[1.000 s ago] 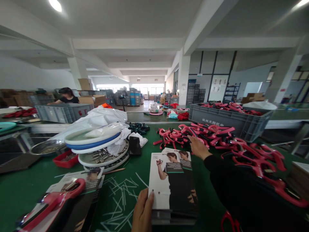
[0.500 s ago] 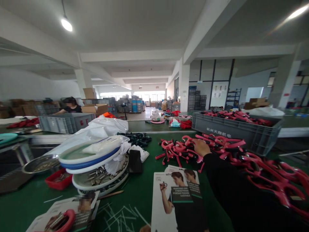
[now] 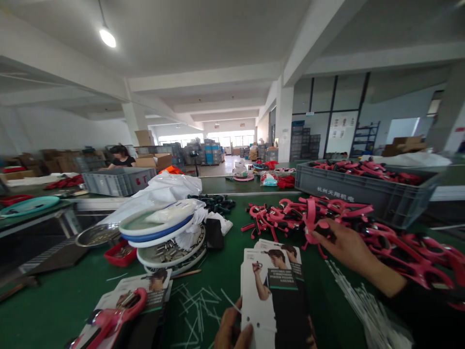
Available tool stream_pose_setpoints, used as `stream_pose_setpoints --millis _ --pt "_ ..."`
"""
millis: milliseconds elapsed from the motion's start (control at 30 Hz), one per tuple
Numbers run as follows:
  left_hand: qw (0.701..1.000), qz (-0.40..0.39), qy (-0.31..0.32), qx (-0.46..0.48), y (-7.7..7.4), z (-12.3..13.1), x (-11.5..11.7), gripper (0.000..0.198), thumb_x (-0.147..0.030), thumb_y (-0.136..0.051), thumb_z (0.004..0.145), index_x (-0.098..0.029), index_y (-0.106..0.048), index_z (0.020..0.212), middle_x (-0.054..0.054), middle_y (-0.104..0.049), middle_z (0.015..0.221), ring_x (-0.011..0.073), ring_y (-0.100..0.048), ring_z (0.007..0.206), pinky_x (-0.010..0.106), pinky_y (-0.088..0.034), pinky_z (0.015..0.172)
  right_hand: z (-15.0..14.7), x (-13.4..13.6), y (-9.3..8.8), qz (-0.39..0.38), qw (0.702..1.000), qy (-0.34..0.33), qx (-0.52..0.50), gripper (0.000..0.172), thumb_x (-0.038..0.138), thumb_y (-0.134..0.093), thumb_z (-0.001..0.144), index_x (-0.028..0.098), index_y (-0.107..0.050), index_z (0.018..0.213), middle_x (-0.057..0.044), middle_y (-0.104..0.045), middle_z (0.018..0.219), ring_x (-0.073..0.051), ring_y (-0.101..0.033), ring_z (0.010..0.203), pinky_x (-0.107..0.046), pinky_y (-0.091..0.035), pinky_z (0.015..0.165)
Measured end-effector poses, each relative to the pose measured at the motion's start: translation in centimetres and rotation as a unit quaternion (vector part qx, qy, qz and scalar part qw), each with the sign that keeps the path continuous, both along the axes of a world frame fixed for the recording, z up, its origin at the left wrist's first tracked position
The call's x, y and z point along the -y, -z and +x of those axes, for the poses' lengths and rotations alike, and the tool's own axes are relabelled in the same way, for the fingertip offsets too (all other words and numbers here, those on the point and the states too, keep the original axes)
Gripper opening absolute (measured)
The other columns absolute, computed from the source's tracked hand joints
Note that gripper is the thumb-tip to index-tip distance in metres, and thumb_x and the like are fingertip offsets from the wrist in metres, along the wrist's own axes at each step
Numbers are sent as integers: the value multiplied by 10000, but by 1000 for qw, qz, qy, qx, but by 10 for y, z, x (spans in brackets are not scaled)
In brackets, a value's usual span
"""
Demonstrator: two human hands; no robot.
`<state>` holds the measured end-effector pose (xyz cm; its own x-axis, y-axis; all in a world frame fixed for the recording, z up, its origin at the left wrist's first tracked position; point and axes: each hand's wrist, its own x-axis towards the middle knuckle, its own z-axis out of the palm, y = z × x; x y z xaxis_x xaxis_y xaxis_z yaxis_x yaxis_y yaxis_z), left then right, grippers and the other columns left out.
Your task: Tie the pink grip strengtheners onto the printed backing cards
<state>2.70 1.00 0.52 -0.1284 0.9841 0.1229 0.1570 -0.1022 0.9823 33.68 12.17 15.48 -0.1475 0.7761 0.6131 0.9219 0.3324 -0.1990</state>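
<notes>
My right hand (image 3: 343, 245) is closed on a pink hand grip (image 3: 310, 220), lifted at the near edge of a pile of pink grips (image 3: 278, 213). At the bottom centre my left hand (image 3: 232, 327) pinches the lower left edge of the printed cards (image 3: 256, 300), which show a person with a grip. Another pink grip (image 3: 118, 317) lies on a second stack of cards (image 3: 160, 300) at the lower left. White plastic ties (image 3: 198, 310) are scattered between the two stacks, and a bundle of ties (image 3: 366, 305) lies below my right forearm.
A grey crate (image 3: 363, 194) filled with pink grips stands behind the pile. Stacked round trays (image 3: 156, 237), a red bin (image 3: 121, 257), a metal bowl (image 3: 98, 235) and a black phone (image 3: 214, 234) are left of centre. Beyond a far crate (image 3: 116, 182) sits a person (image 3: 121, 157).
My right hand has drawn back from the pile with a pink grip. More of my left hand shows, at the cards' edge. The view has shifted, and the tie bundle has come into sight.
</notes>
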Motion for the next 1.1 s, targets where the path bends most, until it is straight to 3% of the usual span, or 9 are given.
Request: stream_pose_setpoints --millis 33,167,367,567,700,800,900,1000,1100 --pt "1000 10 1 -2 -1 1 0 602 -585 -580 657 -167 -658 1083 88 -625 851 172 -530 600 284 -445 578 -12 14 -1 18 998 -45 -29 330 421 -496 827 178 -553 1043 -97 -677 979 -223 -668 776 -349 -525 721" --pt "999 37 -6 23 -9 6 6 512 -508 -572 705 -153 -667 1062 95 -620 902 228 -561 836 291 -442 745 -54 51 3 48 976 -211 -28 230 288 -495 848 190 -552 1048 -92 -671 1025 -199 -633 956 -344 -499 847" --pt "999 27 -21 17 -21 10 14 444 -431 -585 703 -165 -672 1047 60 -585 835 212 -539 803 296 -435 744 -76 62 15 -57 935 -336 97 412 94 -400 816 203 -519 1195 -100 -591 1215 -172 -530 1140 -350 -447 938" --pt "998 16 -22 54 -22 13 14 451 -414 -575 704 -144 -667 1053 71 -578 845 212 -541 819 285 -431 746 -72 83 43 -49 933 -329 133 400 103 -418 808 220 -556 1164 -107 -583 1227 -185 -517 1154 -327 -459 919" --pt "997 8 -35 61 -20 16 15 451 -374 -560 720 -137 -637 1096 75 -573 887 213 -526 859 289 -417 788 -67 95 58 -83 930 -326 146 505 44 -432 713 198 -557 1177 -114 -555 1259 -198 -500 1173 -334 -458 931" --pt "998 -17 -37 48 -21 17 18 497 -366 -573 715 -147 -591 1160 51 -546 882 159 -482 684 271 -416 658 -70 105 49 -126 936 -298 138 538 35 -412 704 184 -535 1206 -102 -566 1244 -186 -520 1148 -331 -450 945" --pt "996 -36 -31 71 -23 17 21 538 -368 -575 713 -181 -539 1217 33 -520 904 125 -435 604 251 -392 572 -84 113 32 -124 952 -259 110 427 101 -407 782 173 -557 1175 -106 -632 1125 -199 -576 1043 -361 -464 904" --pt "995 -23 -31 96 -25 15 22 462 -337 -546 728 -190 -578 1164 49 -538 1000 159 -506 749 263 -421 693 -104 114 22 -133 958 -227 119 339 191 -504 766 176 -615 1086 -111 -650 1050 -254 -586 971 -429 -456 850" --pt "998 -10 -9 67 -25 11 22 402 -285 -522 735 -179 -617 1111 71 -555 1077 197 -516 902 287 -407 824 -121 105 26 -159 954 -193 166 251 158 -551 714 186 -672 932 -97 -660 962 -259 -596 884 -404 -455 774"
